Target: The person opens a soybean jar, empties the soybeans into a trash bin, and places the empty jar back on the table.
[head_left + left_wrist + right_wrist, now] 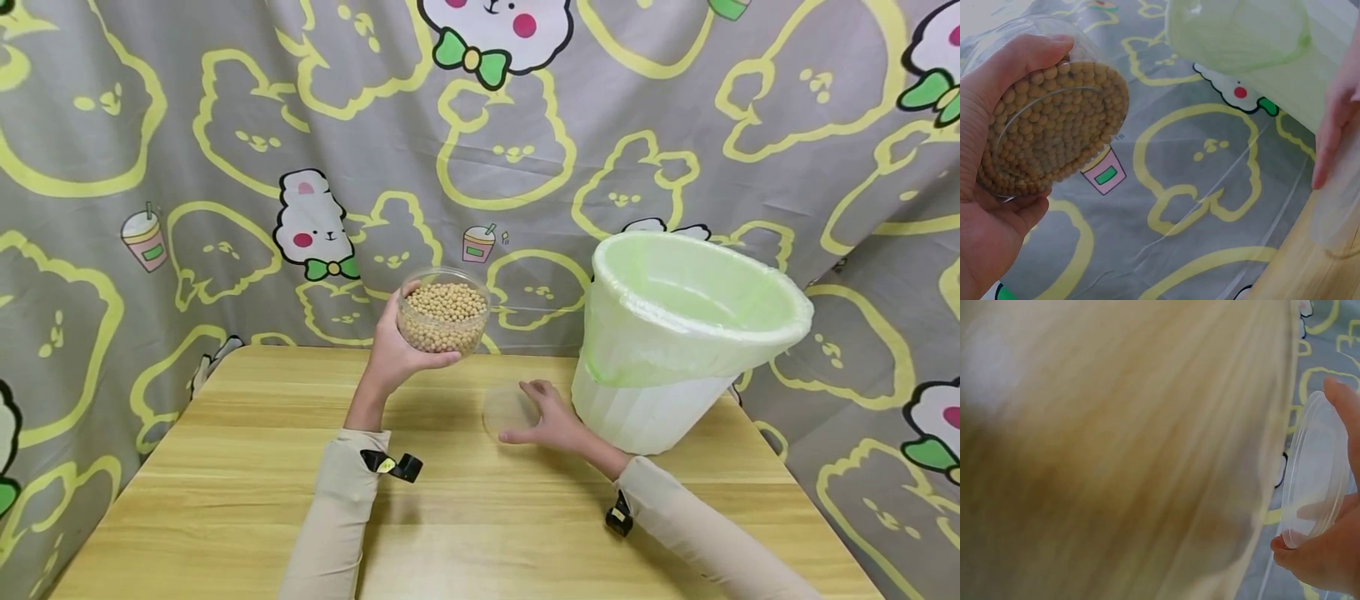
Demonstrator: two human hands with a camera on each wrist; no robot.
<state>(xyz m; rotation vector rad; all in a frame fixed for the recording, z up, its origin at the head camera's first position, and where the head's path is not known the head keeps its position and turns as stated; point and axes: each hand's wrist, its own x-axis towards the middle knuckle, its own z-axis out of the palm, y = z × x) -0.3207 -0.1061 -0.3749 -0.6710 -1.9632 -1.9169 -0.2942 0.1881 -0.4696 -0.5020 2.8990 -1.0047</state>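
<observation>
My left hand [395, 357] grips a clear round plastic tub [1054, 134] filled with yellow soybeans [447, 304]. It holds the tub up off the table, and the left wrist view shows beans through its bottom. The thumb and fingers wrap around its side. To the right and lower, my right hand [557, 423] holds a clear round lid [1316, 469] by its rim, thumb and fingers spread at opposite edges. The lid looks faint against the wood in the head view. It is apart from the tub.
A white bin [637, 412] lined with a pale green bag [675, 354] stands on the table's right side, close behind my right hand. The wooden table [480, 525] meets a grey cartoon-printed curtain [517, 167] at the back.
</observation>
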